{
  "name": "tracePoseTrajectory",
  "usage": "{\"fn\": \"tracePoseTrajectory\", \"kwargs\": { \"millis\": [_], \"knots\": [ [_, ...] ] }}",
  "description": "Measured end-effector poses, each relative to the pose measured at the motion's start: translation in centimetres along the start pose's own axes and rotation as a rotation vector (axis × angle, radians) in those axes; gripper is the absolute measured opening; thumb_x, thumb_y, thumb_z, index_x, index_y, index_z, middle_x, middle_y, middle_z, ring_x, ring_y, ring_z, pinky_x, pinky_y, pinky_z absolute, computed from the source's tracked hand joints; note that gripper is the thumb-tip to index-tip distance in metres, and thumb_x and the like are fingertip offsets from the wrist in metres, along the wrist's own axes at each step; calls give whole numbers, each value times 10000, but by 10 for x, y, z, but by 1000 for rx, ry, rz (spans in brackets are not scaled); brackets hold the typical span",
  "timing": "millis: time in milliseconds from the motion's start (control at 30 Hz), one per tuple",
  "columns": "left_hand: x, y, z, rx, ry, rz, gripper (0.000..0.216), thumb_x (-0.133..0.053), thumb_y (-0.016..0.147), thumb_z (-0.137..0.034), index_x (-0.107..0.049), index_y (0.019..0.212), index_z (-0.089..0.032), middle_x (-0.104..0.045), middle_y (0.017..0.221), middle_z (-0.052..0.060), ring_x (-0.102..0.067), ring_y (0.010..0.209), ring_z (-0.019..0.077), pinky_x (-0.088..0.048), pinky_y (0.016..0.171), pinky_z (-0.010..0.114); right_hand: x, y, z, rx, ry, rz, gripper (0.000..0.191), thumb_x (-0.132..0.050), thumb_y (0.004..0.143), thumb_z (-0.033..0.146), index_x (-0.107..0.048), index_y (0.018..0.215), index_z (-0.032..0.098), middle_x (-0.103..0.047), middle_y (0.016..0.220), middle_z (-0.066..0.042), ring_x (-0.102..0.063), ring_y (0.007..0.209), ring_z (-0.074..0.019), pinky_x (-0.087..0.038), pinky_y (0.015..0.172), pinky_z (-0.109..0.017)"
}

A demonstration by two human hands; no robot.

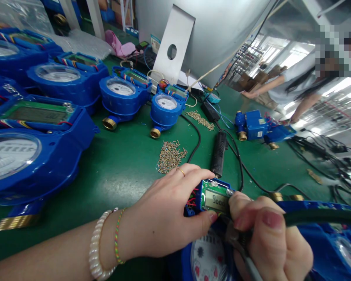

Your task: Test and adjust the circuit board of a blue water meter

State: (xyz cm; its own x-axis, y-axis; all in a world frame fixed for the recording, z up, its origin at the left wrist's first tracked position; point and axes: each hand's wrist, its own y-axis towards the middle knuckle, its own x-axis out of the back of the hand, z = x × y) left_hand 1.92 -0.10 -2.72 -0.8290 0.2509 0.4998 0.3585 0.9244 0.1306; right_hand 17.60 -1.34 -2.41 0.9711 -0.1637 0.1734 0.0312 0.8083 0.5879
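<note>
Both hands work at one blue plastic water meter (pixel 210 249).
Left hand (pixel 163 218) pinches its green display board (pixel 215 200); right hand (pixel 269 242) grips a slim tool (pixel 245 259). Bare green mat (pixel 119 171) lies at eleven o'clock, with two screw piles (pixel 171 155).

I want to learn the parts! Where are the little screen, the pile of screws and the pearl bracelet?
Screen (pixel 217 201), head view, middle of the grey display.
Screws (pixel 170 156), head view, centre of the pile.
Bracelet (pixel 97 249), head view, beads on the left wrist.

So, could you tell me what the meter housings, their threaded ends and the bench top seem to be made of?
Meter housings: glossy blue, apparently moulded plastic, with soft highlights on rounded edges.
Threaded ends: yellow metallic sheen, probably brass.
Bench top: green, smooth mat with dull reflections, likely rubber or vinyl.
</note>
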Motion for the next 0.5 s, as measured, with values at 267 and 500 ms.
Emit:
{"fn": "tracePoseTrajectory", "kwargs": {
  "millis": [267,500],
  "knots": [
    [-3,-2,4,-24,6,-19,490,-617,833,-328,-427,1283,-295,-479,1316,-21,-463,1202,170,-389,1055,339,7,1,-3,-91,230,19,388,-393,969,336,-479,635,158,-374,533,24,-411,510,-100,-316,571,-313],
    [-1,-1,2,-11,20,-11,478,-613,831,-321,-432,1273,-299,-486,1314,-28,-478,1193,171,-408,1038,338,8,2,-6,-25,233,66,367,-385,977,346,-513,692,152,-416,571,13,-434,542,-114,-315,565,-323]
  ]
}}
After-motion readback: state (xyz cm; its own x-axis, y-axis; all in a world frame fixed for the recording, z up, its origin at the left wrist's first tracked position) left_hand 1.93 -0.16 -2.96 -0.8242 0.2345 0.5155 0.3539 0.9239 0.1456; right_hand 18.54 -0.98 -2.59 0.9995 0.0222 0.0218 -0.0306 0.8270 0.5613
